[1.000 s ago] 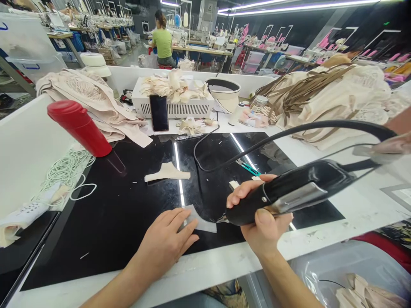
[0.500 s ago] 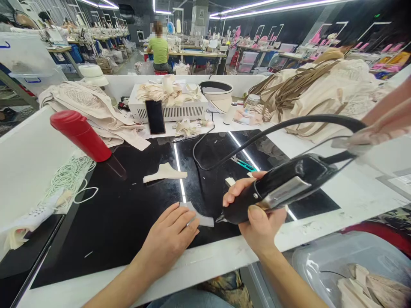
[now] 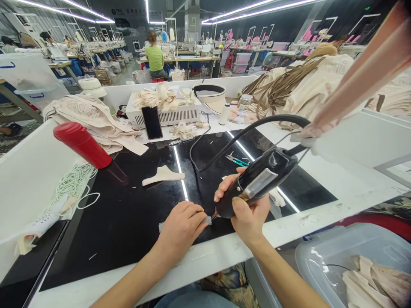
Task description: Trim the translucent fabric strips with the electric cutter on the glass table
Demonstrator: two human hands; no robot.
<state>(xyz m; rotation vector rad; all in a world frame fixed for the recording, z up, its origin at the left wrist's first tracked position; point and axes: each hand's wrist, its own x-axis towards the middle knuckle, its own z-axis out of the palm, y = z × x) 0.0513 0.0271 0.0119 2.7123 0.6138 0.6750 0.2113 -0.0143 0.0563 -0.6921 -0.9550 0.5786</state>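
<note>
My right hand point(image 3: 248, 214) is closed round a black corded hand tool point(image 3: 257, 182) with a silver lever on its side. The tool slants down to the left, its pointed metal tip at the right end of a small greyish-white strip-like piece point(image 3: 208, 220). My left hand point(image 3: 184, 222) lies over that piece with fingers together, pressing it to the black board point(image 3: 122, 239); the piece's middle is hidden. Behind my left hand a cream curved fabric piece point(image 3: 163, 174) lies on the board.
Teal-handled snips point(image 3: 236, 160) lie behind the tool, near its black cable point(image 3: 224, 152). A red bottle point(image 3: 81, 144) and pale green cord point(image 3: 72, 184) are at left. A phone point(image 3: 152, 123) leans on a white box point(image 3: 167, 116). A clear bin point(image 3: 349, 244) sits at lower right.
The piece under my left hand has turned, with an end now showing to the left of the hand. My right hand and the tool have shifted slightly left, the tip still by its right end.
</note>
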